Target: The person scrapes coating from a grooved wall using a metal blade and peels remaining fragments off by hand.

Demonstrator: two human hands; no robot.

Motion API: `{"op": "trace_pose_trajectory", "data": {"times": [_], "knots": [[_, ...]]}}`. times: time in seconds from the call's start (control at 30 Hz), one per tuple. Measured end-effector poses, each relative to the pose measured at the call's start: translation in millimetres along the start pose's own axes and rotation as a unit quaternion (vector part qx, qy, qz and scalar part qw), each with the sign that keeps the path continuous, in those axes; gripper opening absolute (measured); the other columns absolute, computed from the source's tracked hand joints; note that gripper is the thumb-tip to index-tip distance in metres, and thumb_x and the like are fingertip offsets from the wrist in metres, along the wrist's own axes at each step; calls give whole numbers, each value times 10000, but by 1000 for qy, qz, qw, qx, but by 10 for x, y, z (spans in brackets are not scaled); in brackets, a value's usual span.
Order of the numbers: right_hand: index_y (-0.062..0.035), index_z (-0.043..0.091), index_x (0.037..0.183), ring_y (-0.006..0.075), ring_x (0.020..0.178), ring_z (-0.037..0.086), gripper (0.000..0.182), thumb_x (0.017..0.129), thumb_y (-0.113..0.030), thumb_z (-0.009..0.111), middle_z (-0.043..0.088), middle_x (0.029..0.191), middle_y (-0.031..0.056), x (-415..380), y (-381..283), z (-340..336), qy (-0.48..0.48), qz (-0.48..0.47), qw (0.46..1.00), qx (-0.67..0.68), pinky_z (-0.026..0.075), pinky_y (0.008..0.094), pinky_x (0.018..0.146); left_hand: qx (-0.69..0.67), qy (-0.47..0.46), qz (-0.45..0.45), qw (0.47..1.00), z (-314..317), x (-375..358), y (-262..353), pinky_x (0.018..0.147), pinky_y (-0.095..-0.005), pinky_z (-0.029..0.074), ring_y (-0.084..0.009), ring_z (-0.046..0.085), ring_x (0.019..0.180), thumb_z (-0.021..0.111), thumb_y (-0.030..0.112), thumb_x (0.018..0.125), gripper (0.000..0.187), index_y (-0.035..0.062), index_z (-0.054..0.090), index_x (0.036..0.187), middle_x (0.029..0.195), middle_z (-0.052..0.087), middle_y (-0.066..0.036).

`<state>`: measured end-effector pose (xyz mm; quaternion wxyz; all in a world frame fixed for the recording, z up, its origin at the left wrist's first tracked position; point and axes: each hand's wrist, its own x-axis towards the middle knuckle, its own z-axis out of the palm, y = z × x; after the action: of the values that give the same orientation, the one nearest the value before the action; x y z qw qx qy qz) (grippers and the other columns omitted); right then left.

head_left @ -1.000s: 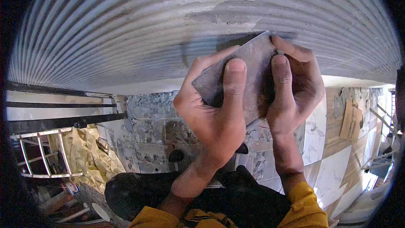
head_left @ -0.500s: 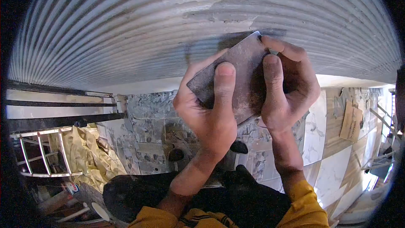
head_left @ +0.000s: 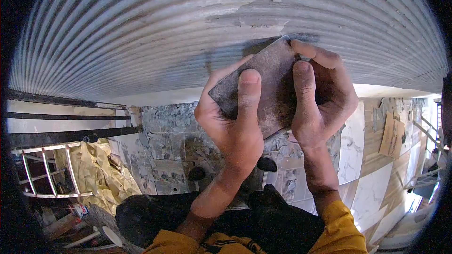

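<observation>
A thin, flat rectangular metal plate (head_left: 270, 89), dark and stained, is held tilted in front of the ridged grey wall (head_left: 226, 9). My left hand (head_left: 233, 117) grips its left side, thumb lying along the near face and fingers hidden behind. On the right edge, my right hand (head_left: 322, 96) pinches the plate, its thumb upright and its index finger bent toward the top corner. That top corner overlaps a dark shadowed patch on the wall. Rough, pale patches interrupt the ridges above the plate.
Grey mortar-like flakes cover the floor (head_left: 165, 150) below. At left are black rails (head_left: 70, 122), a light metal rack (head_left: 49, 171) and crumpled tan paper (head_left: 101, 169). Marble-look tiles (head_left: 369, 197) and a cardboard piece (head_left: 391, 134) lie to the right. My shoes (head_left: 266, 163) show below.
The plate has tilted slightly, its near face now darker with less sheen. Both hands keep almost the same place and grip.
</observation>
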<state>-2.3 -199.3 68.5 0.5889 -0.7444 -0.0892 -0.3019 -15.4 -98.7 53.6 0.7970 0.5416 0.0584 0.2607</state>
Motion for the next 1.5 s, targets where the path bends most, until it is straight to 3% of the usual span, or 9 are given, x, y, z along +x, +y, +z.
{"op": "trace_pose_trajectory", "data": {"times": [0.33, 0.57, 0.63, 0.83, 0.97, 1.03, 1.27, 1.33, 1.5], "knots": [[6, 695, 1004, 66, 684, 567, 150, 888, -6, 599, 691, 842, 66, 36, -13, 34, 20, 35, 999, 14, 450, 211, 620, -30, -3, -31, 999, 35, 31, 8, 795, -255, 475, -107, 593, 840, 697, 177, 910, 252, -42, 667, 1030, 919, 677, -59], [8, 674, 992, 158, 621, 621, 184, 824, 50, 611, 700, 842, 120, 118, 333, 181, 85, -147, 985, -7, 496, 259, 609, -25, -20, 15, 999, -25, 167, -241, 820, -261, 474, -111, 594, 855, 729, 169, 885, 254, -46, 677, 1010, 937, 679, -58], [11, 682, 1002, 185, 558, 596, 240, 782, 70, 609, 668, 751, 115, 155, 415, 198, 99, -254, 961, -39, 493, 267, 557, -18, -28, 28, 999, -41, 178, -245, 812, -261, 474, -109, 593, 845, 736, 175, 879, 259, -46, 681, 1002, 926, 679, -57], [-6, 706, 1056, 153, 482, 532, 395, 690, 75, 582, 567, 625, 83, 173, 428, 150, 66, -275, 955, -91, 453, 259, 464, -20, -29, 43, 998, -64, 179, -274, 782, -257, 471, -104, 593, 820, 751, 222, 864, 302, -48, 684, 983, 893, 680, -56], [-18, 711, 1066, 144, 477, 526, 420, 678, 65, 575, 578, 631, 73, 154, 429, 86, 57, -276, 951, -127, 452, 262, 459, -39, -46, 48, 997, -76, 149, -270, 782, -254, 467, -107, 593, 829, 753, 256, 858, 331, -46, 679, 971, 892, 677, -52], [-28, 713, 1082, 139, 473, 525, 445, 666, 53, 577, 592, 636, 71, 180, 443, 102, 82, -329, 936, -92, 453, 258, 453, -41, -34, 56, 997, -61, 135, -269, 787, -254, 466, -109, 594, 832, 753, 251, 858, 326, -44, 678, 973, 891, 675, -50], [5, 683, 1022, 177, 544, 608, 302, 740, 69, 594, 669, 741, 120, 76, 459, 196, 46, -258, 962, -77, 507, 278, 534, -27, -7, 16, 999, -103, 145, -252, 775, -241, 457, -101, 582, 816, 735, 206, 873, 273, -40, 678, 978, 886, 668, -42], [25, 643, 993, 168, 609, 646, 196, 801, 51, 618, 693, 820, 134, 13, 460, 240, 99, -174, 980, -2, 527, 284, 591, -19, -6, 16, 1000, -102, 146, -227, 764, -235, 453, -93, 574, 801, 733, 203, 875, 271, -40, 680, 982, 879, 666, -39], [39, 597, 1021, 122, 657, 644, 180, 844, 26, 625, 698, 875, 131, 4, 371, 194, 75, -138, 987, 8, 519, 259, 619, -19, -10, -2, 1000, -101, 140, -155, 727, -220, 444, -75, 550, 761, 728, 194, 879, 268, -45, 684, 992, 850, 660, -26]]}}
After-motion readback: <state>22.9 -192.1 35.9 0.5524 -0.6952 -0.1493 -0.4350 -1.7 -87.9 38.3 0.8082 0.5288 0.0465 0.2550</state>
